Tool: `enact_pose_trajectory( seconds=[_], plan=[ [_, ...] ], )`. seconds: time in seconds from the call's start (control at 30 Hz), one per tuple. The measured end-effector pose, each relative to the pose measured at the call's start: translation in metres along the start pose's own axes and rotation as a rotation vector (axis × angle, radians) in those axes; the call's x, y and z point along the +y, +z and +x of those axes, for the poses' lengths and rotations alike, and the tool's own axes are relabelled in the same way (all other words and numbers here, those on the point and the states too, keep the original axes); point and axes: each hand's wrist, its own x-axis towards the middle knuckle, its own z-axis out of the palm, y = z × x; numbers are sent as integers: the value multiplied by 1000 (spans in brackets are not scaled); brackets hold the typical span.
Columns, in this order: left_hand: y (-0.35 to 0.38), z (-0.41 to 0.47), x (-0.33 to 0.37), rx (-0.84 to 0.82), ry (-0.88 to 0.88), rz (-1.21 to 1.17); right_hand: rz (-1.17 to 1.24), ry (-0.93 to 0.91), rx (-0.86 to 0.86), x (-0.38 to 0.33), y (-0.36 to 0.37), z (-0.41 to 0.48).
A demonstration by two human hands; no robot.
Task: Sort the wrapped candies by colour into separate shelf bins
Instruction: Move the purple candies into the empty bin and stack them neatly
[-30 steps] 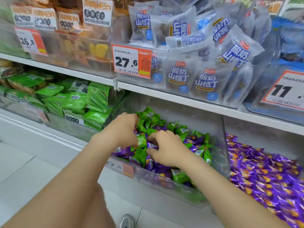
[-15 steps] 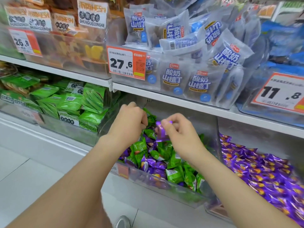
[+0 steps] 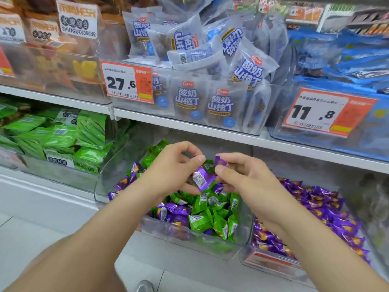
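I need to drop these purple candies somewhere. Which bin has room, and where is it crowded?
The purple bin shows bare space along its back wall, below the shelf edge. The mixed bin is heaped with green and purple candies, and both hands, left and right, hover over it.

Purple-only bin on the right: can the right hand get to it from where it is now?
Probably yes. The right hand hovers over the mixed bin, pinching purple candies, and the purple bin sits open-topped right beside it; nothing visible blocks the way.
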Motion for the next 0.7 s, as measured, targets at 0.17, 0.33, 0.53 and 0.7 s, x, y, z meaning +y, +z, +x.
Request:
enact_pose_trajectory(
  seconds=[0.17,0.33,0.53,0.7],
  plan=[
    [20,-1,15,-184,-127,-308,-84,-13,74,4,-20,1],
    [32,1,10,-224,-107,-169,-444,-76,267,5,-65,-6],
    [57,2,9,-182,-29,43,-854,3,174,36,-113,-2],
    [74,1,14,-137,-9,150,-993,-89,-1,64,-118,7]
  ],
)
